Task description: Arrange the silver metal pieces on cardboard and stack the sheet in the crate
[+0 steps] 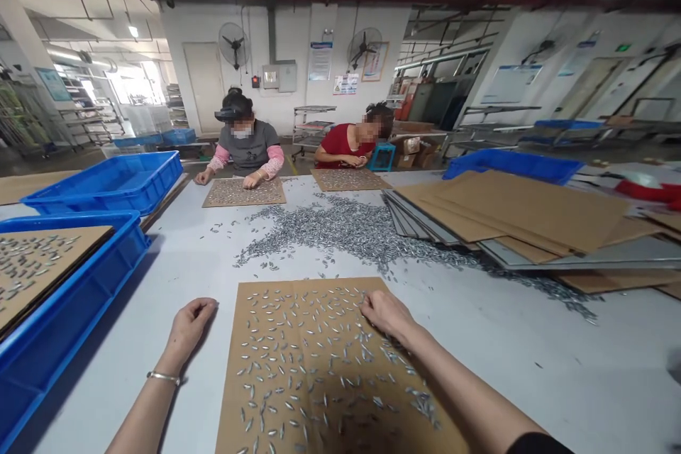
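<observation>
In front of me on the white table lies a brown cardboard sheet, dotted with many small silvery metal pieces, slim and pointed at the ends. My right hand is closed over the sheet's upper right part, fingertips down among the pieces; whatever it pinches is hidden. Left of the sheet, my left hand rests on the table with its fingers curled together. What that hand holds, if anything, cannot be made out. Beyond the sheet spreads a wide heap of the same metal pieces.
Blue plastic crates stand at the left; the nearer one holds a cardboard sheet with pieces. Stacked cardboard sheets cover the right side. Across the table, two people work over their own cardboard sheets.
</observation>
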Demonstrator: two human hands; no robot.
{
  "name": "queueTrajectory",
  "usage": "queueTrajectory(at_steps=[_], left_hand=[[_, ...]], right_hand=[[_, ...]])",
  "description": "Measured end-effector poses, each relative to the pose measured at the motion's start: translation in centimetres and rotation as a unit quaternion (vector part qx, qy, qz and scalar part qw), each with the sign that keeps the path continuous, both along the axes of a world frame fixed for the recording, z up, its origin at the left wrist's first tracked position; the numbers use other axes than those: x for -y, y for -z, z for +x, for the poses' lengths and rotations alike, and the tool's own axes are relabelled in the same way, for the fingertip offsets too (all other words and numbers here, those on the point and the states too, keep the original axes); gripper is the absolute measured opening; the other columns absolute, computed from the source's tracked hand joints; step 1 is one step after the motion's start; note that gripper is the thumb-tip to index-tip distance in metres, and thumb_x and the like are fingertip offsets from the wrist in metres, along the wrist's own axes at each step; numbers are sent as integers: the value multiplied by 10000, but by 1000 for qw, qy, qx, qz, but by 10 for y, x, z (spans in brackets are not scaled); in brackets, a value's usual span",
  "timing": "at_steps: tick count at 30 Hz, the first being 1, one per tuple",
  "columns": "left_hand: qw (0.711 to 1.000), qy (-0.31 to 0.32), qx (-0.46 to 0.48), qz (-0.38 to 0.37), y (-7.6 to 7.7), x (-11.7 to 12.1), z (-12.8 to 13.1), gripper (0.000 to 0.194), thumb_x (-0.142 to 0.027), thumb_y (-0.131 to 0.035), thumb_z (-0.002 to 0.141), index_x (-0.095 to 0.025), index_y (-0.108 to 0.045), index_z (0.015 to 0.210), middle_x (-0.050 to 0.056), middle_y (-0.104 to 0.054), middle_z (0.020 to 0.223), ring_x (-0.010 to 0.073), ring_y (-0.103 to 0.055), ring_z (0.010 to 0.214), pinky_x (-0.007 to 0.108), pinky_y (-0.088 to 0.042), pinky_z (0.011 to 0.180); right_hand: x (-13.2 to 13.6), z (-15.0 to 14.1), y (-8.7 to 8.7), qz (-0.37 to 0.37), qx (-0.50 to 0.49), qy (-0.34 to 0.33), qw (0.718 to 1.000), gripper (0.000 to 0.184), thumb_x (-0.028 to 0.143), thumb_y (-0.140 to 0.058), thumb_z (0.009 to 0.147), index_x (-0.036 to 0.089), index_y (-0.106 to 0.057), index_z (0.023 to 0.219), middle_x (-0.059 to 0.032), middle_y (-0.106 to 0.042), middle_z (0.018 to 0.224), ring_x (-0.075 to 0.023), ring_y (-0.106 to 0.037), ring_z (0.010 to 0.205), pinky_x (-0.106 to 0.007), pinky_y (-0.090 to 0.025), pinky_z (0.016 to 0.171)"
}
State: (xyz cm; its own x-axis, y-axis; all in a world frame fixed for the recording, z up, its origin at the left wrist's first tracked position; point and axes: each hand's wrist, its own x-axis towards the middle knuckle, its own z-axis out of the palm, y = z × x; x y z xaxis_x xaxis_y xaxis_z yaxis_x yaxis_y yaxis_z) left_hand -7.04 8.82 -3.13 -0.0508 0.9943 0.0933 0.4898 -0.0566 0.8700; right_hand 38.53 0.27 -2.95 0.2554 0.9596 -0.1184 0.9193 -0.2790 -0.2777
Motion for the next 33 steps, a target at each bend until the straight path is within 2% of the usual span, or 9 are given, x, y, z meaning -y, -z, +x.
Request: queueTrajectory(at_steps=[5, 10, 15, 22, 27, 30, 33], left_hand=[[999, 29, 24, -25, 5, -1, -3, 587, -710, -668, 691, -178, -751, 924, 102, -797, 946, 286, -709, 889, 389, -553, 843], [999, 37, 12, -25, 8, 1, -5, 555, -682, -643, 724, -183, -743, 945, 106, -796, 990, 297, -713, 922, 413, -549, 888], [999, 32, -11, -17, 6, 2, -3, 529, -669, -619, 748, -192, -748, 937, 104, -796, 1015, 306, -715, 955, 435, -540, 938], [999, 30, -28, 2, 5, 1, -2, 522, -687, -619, 738, -210, -753, 904, 91, -803, 981, 304, -719, 934, 432, -549, 932], [999, 31, -36, -3, 6, 1, -3, 509, -666, -608, 760, -207, -753, 925, 92, -802, 998, 306, -718, 953, 432, -545, 936], [999, 29, -38, -9, 7, 1, -3, 504, -654, -606, 769, -204, -752, 943, 97, -800, 1020, 309, -718, 956, 435, -541, 941], [999, 27, -40, -13, 7, 2, -3, 511, -658, -604, 775, -202, -753, 951, 101, -799, 1023, 311, -720, 948, 434, -547, 926]], right_hand=[[2, 5, -2, -13, 36, -18, 999, 232, 206, -502, 933, 190, -661, 765, -55, -711, 756, -168, -630, 729, -254, -314, 613], [9, 9, -5, 10, 89, -55, 994, 213, 192, -478, 965, 191, -672, 877, -77, -729, 943, -177, -637, 848, -259, -351, 706], [15, 5, -1, 11, 117, -97, 988, 245, 146, -454, 976, 195, -659, 850, -72, -705, 948, -174, -627, 809, -264, -356, 696], [17, 9, -5, 12, 93, -109, 990, 248, 180, -462, 983, 206, -672, 854, -63, -718, 958, -178, -649, 864, -253, -390, 741], [25, 18, -13, 53, 29, -77, 995, 285, 250, -428, 998, 208, -682, 877, -76, -723, 984, -192, -652, 870, -271, -421, 776], [31, 15, -8, 42, 2, -96, 994, 244, 263, -456, 983, 221, -671, 876, -60, -717, 963, -203, -656, 883, -279, -418, 784], [34, 6, 2, 25, 28, -96, 995, 235, 229, -454, 978, 222, -657, 858, -56, -712, 938, -199, -650, 870, -274, -391, 751]])
